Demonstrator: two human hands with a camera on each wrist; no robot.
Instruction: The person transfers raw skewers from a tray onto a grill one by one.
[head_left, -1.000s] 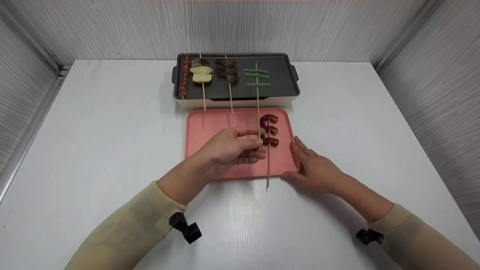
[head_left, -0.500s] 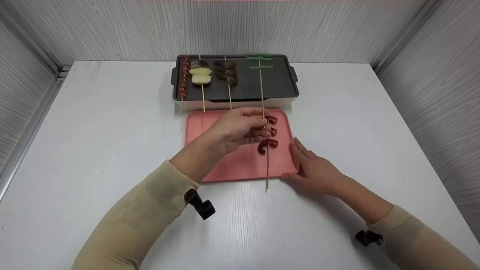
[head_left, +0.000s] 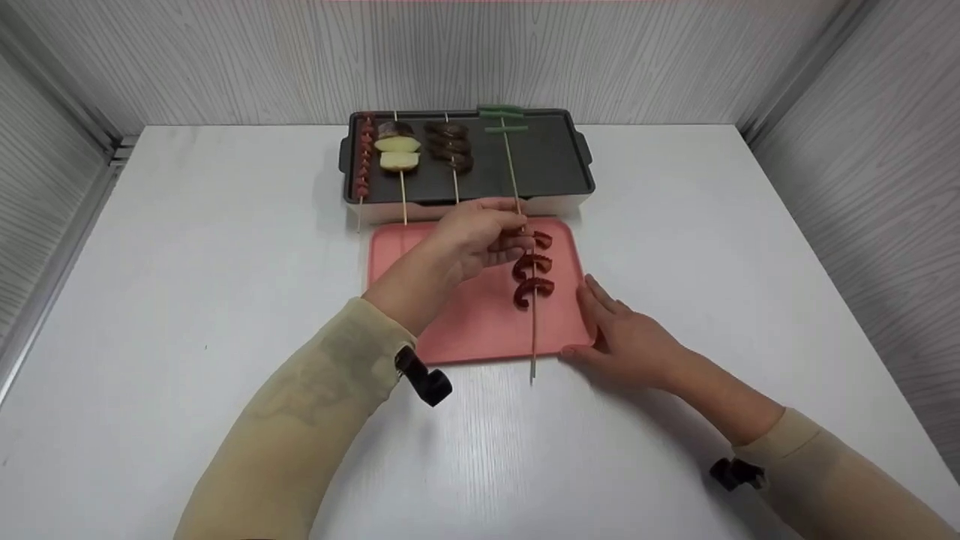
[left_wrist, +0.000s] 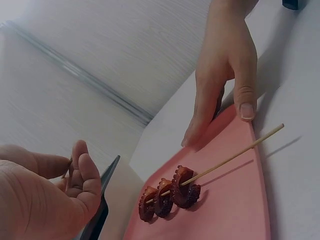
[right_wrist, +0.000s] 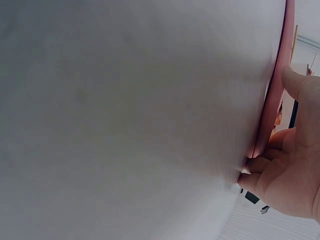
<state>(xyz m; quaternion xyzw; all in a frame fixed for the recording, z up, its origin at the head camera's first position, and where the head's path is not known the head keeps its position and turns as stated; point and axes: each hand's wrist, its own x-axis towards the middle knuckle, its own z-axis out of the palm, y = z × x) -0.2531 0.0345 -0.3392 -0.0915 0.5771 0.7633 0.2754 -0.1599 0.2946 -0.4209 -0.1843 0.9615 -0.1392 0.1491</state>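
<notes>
My left hand (head_left: 476,236) pinches the lower end of a wooden skewer with green bean pieces (head_left: 505,129) between thumb and index finger. The beans are over the back of the black grill plate (head_left: 551,169); whether they touch it I cannot tell. In the left wrist view the skewer end is mostly hidden by the fingers. My right hand (head_left: 634,349) holds the front right corner of a pink tray (head_left: 480,330), thumb at the front edge and fingers along the right side. On this tray lies a skewer of octopus tentacle pieces (left_wrist: 184,187), its stick jutting past the front edge.
On the grill's left half lie a skewer of small red pieces (head_left: 364,157), one with pale yellow and dark chunks (head_left: 399,145), and one of brown slices (head_left: 448,146). Their sticks overhang the grill's front. The white table (head_left: 187,262) meets panelled walls at back and sides.
My left hand has carried the green bean skewer away from me, from above the tray toward the grill's back edge, then slightly left. My right hand stays at the tray corner.
</notes>
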